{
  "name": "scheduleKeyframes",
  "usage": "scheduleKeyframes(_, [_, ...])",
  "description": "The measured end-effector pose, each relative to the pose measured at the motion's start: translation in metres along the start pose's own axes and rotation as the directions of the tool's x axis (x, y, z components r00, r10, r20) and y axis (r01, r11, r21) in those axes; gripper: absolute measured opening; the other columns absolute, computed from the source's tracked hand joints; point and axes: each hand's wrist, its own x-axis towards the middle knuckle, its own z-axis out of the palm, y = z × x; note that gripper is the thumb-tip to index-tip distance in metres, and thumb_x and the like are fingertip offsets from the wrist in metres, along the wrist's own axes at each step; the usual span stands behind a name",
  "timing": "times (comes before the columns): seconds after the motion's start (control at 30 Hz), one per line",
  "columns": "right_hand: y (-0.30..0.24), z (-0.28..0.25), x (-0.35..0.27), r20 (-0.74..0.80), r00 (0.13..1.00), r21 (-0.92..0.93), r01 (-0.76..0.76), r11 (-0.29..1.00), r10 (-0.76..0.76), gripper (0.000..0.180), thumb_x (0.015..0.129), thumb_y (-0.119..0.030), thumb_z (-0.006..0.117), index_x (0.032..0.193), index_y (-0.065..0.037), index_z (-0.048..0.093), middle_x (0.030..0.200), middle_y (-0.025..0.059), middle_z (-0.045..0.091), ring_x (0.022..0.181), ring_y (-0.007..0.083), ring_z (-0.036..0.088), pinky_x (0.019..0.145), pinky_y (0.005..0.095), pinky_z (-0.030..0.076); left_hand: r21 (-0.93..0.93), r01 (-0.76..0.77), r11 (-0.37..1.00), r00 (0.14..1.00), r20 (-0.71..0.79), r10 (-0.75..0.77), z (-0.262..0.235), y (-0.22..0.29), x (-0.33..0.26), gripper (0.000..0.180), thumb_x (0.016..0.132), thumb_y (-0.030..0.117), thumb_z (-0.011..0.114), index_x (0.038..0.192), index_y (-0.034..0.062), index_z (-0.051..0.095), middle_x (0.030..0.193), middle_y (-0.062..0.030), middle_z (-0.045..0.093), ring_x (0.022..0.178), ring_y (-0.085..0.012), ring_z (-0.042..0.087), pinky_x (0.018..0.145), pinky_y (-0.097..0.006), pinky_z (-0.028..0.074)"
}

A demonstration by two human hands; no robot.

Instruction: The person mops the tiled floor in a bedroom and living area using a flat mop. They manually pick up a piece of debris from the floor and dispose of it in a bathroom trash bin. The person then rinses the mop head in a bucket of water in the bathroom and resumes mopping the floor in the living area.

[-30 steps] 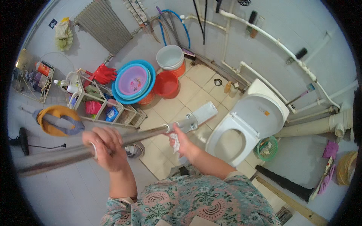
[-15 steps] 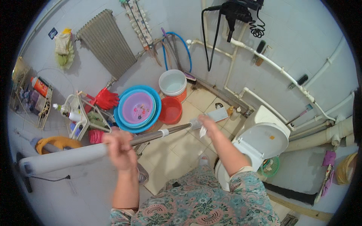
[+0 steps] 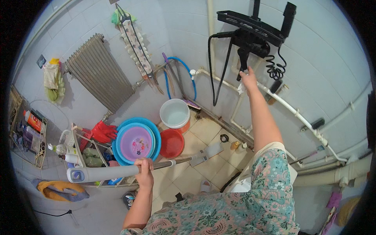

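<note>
My left hand (image 3: pixel 145 169) is wrapped round the front end of the thick grey grip of an electric mop (image 3: pixel 103 173). The mop's metal tube slants away to the right, down to a flat grey head at the floor tiles. My right arm stretches far forward to the wall. A small crumpled white tissue (image 3: pixel 241 88) pokes out beneath the closed fingers of my right hand (image 3: pixel 249 79). Those fingers are at the lower end of the black hair dryer (image 3: pixel 243 58), which hangs in a black wall holder (image 3: pixel 250 26); whether they grip it I cannot tell.
Nested basins (image 3: pixel 158 147), a red bucket (image 3: pixel 172 143) and a white bucket (image 3: pixel 174 112) stand beyond the mop. Left of them is a rack (image 3: pixel 78 137) with bottles and red gloves (image 3: pixel 103 132). White pipes (image 3: pixel 291 109) run along the right wall. Small bottles (image 3: pixel 235 145) stand by the wall.
My right hand has left the mop's lower tube and gone up to the hair dryer, the tissue still in it. My left hand has closed round the mop's grip. The view has tilted upward.
</note>
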Motion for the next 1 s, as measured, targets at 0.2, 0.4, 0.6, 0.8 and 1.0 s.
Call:
scheduleKeyframes(0.2, [-0.014, 0.002, 0.017, 0.079, 0.997, 0.062, -0.016, 0.998, 0.011, 0.041, 0.070, -0.019, 0.064, 0.104, 0.003, 0.056, 0.086, 0.0083, 0.063, 0.074, 0.0180, 0.059, 0.066, 0.0281, 0.045, 0.021, -0.034, 0.999, 0.999, -0.028, 0.034, -0.002, -0.010, 0.032, 0.017, 0.090, 0.011, 0.048, 0.075, 0.0094, 0.038, 0.062, -0.0025, 0.040, 0.055, -0.0117, 0.037, 0.053, -0.026, 0.033])
scheduleKeyframes(0.4, [-0.019, -0.020, -0.007, 0.159, 0.978, 0.277, -0.175, 0.945, 0.134, 0.036, 0.077, -0.019, 0.061, 0.109, -0.002, 0.056, 0.097, 0.0078, 0.061, 0.085, 0.0137, 0.055, 0.069, 0.0281, 0.044, 0.016, 0.018, 1.000, 0.998, -0.064, -0.017, -0.005, -0.014, 0.059, 0.017, 0.089, 0.010, 0.049, 0.076, 0.0092, 0.038, 0.061, -0.0021, 0.039, 0.056, -0.0119, 0.037, 0.054, -0.027, 0.034])
scheduleKeyframes(0.6, [0.134, -0.015, -0.182, 0.249, 0.854, 0.108, -0.492, 0.864, 0.456, 0.021, 0.081, -0.019, 0.054, 0.092, -0.003, 0.063, 0.092, 0.0093, 0.062, 0.088, 0.0183, 0.055, 0.076, 0.0307, 0.042, -0.048, -0.168, 0.985, 0.985, 0.027, 0.170, 0.015, 0.037, 0.090, 0.016, 0.083, 0.014, 0.057, 0.084, 0.0082, 0.043, 0.067, -0.0020, 0.040, 0.057, -0.0125, 0.040, 0.056, -0.028, 0.040])
scheduleKeyframes(0.8, [0.114, 0.063, -0.405, 0.609, 0.014, -0.118, -0.987, 0.108, 0.793, 0.041, 0.086, -0.042, 0.054, 0.091, -0.002, 0.058, 0.081, 0.0090, 0.059, 0.076, 0.0216, 0.059, 0.066, 0.0337, 0.047, -0.262, -0.079, 0.962, 0.927, 0.337, 0.167, 0.032, 0.085, 0.086, 0.031, 0.078, 0.025, 0.066, 0.076, 0.0089, 0.039, 0.063, -0.0035, 0.039, 0.054, -0.0151, 0.042, 0.048, -0.028, 0.039])
scheduleKeyframes(1.0, [0.029, 0.121, -0.401, 0.676, 0.038, 0.299, -0.927, -0.227, 0.736, 0.034, 0.080, -0.037, 0.063, 0.081, -0.004, 0.054, 0.068, 0.0055, 0.053, 0.065, 0.0195, 0.056, 0.058, 0.0331, 0.048, -0.442, -0.045, 0.896, 0.766, 0.561, 0.316, 0.002, 0.135, 0.083, 0.025, 0.075, 0.019, 0.068, 0.073, 0.0078, 0.045, 0.062, -0.0044, 0.051, 0.052, -0.0170, 0.053, 0.047, -0.028, 0.048])
